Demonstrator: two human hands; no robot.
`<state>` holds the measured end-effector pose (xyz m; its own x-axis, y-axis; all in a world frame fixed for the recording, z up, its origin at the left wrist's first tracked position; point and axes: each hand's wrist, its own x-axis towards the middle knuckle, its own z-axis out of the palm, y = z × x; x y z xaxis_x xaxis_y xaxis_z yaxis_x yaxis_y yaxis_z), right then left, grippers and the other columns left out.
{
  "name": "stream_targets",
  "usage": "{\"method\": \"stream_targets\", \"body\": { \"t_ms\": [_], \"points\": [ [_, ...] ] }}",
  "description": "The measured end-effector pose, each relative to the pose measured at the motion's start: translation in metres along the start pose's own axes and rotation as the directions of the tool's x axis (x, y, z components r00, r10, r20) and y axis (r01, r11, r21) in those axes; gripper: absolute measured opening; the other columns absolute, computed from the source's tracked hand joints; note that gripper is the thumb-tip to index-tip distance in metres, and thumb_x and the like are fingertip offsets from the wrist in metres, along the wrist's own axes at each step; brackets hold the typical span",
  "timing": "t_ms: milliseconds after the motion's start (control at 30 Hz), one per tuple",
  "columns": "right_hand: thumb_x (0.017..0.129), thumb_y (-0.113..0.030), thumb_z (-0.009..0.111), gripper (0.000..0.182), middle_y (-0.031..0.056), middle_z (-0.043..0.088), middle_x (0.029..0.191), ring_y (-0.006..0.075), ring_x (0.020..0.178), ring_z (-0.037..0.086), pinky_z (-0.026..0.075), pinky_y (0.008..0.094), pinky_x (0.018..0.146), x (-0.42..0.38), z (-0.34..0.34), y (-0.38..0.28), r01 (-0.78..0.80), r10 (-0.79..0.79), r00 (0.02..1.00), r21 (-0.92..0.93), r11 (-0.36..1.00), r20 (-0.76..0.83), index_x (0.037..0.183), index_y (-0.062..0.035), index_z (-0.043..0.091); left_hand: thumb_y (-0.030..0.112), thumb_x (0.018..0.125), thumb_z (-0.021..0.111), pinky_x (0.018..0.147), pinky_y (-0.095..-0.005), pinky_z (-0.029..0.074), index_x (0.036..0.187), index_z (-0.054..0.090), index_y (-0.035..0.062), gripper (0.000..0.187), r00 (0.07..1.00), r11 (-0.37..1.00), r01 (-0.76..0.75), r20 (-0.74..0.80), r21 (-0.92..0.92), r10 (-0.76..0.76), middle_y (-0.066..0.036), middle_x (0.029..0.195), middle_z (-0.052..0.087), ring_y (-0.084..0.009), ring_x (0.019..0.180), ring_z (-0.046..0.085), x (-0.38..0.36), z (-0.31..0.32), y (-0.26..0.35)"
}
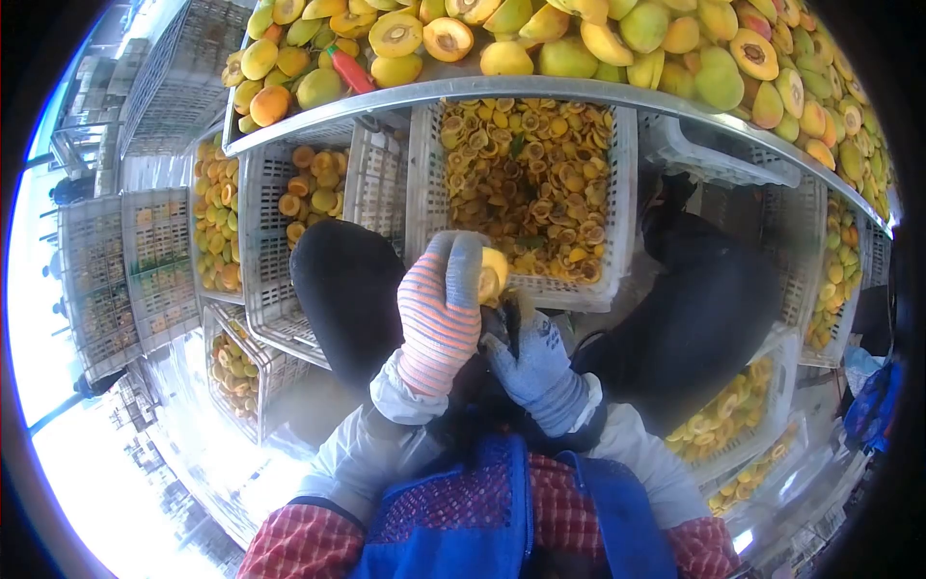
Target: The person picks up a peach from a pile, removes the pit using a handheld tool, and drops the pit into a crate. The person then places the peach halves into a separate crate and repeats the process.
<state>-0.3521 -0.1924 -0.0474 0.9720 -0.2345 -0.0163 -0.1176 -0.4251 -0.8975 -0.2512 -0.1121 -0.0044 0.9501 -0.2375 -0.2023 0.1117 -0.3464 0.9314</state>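
Note:
My left hand (440, 311), in a striped orange and grey glove, is closed around a yellow fruit (493, 275) held above my lap. My right hand (533, 365), in a grey-blue glove, sits just below and to the right of the fruit and grips a dark tool whose shape is mostly hidden. Both hands are over the near edge of a white crate (625, 207) filled with fruit peels and pits.
A metal table edge (540, 92) carries a heap of whole and halved yellow-green fruits (617, 39). Several white plastic crates (265, 289) with cut fruit stand on the left, right and below. My dark-trousered knees (347, 285) flank the hands.

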Motion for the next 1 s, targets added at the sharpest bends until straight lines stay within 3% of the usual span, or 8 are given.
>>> {"method": "stream_targets", "body": {
  "t_ms": [267,367,467,500,567,667,800,1000],
  "points": [
    [0.083,-0.028,0.065,0.06,0.0236,0.059,0.093,0.0384,0.082,0.059,0.047,0.0417,0.073,-0.003,-0.001,0.005,-0.058,0.055,0.998,0.103,0.993,0.027,0.124,0.0082,0.042,0.028,0.096,0.046,0.068,-0.0268,0.045,0.096,0.058,-0.0003,0.031,0.998,0.995,0.063,-0.026,-0.074,-0.065,-0.009,0.079,0.061,-0.0141,0.071,0.054,-0.006,0.008,-0.007],
    [0.083,-0.027,0.064,0.058,0.0241,0.059,0.095,0.0377,0.084,0.059,0.047,0.0407,0.075,0.002,-0.01,0.002,-0.122,0.106,0.987,0.137,0.983,0.121,0.125,0.007,0.042,0.031,0.096,0.047,0.073,-0.0258,0.045,0.103,0.058,0.002,0.032,0.978,0.954,0.183,0.144,-0.237,-0.151,-0.005,0.086,0.061,-0.0105,0.08,0.055,-0.001,-0.001,-0.008],
    [0.084,-0.025,0.064,0.052,0.0224,0.06,0.096,0.0364,0.087,0.06,0.048,0.0396,0.074,-0.006,0.004,0.007,0.065,-0.029,0.986,0.211,0.975,-0.166,0.122,0.0043,0.045,0.034,0.096,0.048,0.081,-0.024,0.043,0.11,0.056,0.0033,0.035,0.919,0.84,0.36,0.309,-0.406,-0.245,-0.003,0.095,0.06,-0.0096,0.089,0.054,0.003,-0.013,0.008],
    [0.084,-0.024,0.064,0.05,0.0216,0.06,0.095,0.036,0.086,0.06,0.048,0.0393,0.073,-0.007,0.008,0.007,-0.034,0.126,0.981,0.51,0.859,-0.147,0.121,0.0039,0.045,0.034,0.096,0.048,0.082,-0.0238,0.043,0.111,0.056,0.0031,0.035,0.917,0.824,0.37,0.312,-0.428,-0.25,-0.003,0.095,0.06,-0.0097,0.089,0.054,0.004,-0.012,0.011],
    [0.083,-0.023,0.064,0.048,0.02,0.062,0.092,0.0352,0.085,0.062,0.049,0.0387,0.07,-0.003,0.012,0.0,-0.169,0.371,0.928,0.918,0.359,0.026,0.119,0.0032,0.046,0.035,0.097,0.047,0.083,-0.0242,0.044,0.111,0.057,0.0027,0.037,0.958,0.892,0.253,0.228,-0.375,-0.176,-0.004,0.095,0.061,-0.0104,0.09,0.056,0.001,-0.007,0.005],
    [0.083,-0.022,0.064,0.044,0.0187,0.063,0.09,0.0345,0.081,0.063,0.049,0.0384,0.067,0.007,-0.009,0.002,-0.002,0.031,0.995,0.276,0.961,-0.099,0.116,0.0026,0.047,0.035,0.097,0.046,0.081,-0.0252,0.045,0.11,0.057,0.002,0.038,0.975,0.904,0.21,0.147,-0.373,-0.166,-0.005,0.094,0.062,-0.0108,0.087,0.057,-0.003,-0.006,-0.005],
    [0.082,-0.027,0.065,0.045,0.017,0.06,0.082,0.0364,0.072,0.06,0.048,0.0419,0.062,0.01,-0.01,-0.004,0.096,-0.105,0.99,-0.094,0.991,-0.089,0.111,0.0014,0.046,0.033,0.096,0.046,0.076,-0.0255,0.046,0.104,0.059,0.0002,0.036,0.996,0.948,0.084,0.005,-0.307,-0.086,-0.008,0.09,0.063,-0.0126,0.082,0.057,-0.005,-0.002,-0.006],
    [0.082,-0.028,0.065,0.047,0.0177,0.059,0.084,0.0366,0.072,0.059,0.047,0.0429,0.061,0.01,-0.007,-0.005,0.055,-0.057,0.997,-0.038,0.998,-0.043,0.112,0.0024,0.045,0.032,0.095,0.047,0.073,-0.0267,0.047,0.102,0.059,-0.0011,0.036,0.995,0.985,-0.041,-0.096,-0.166,0.025,-0.009,0.085,0.063,-0.0136,0.079,0.057,-0.01,0.004,-0.007]
  ]
}}
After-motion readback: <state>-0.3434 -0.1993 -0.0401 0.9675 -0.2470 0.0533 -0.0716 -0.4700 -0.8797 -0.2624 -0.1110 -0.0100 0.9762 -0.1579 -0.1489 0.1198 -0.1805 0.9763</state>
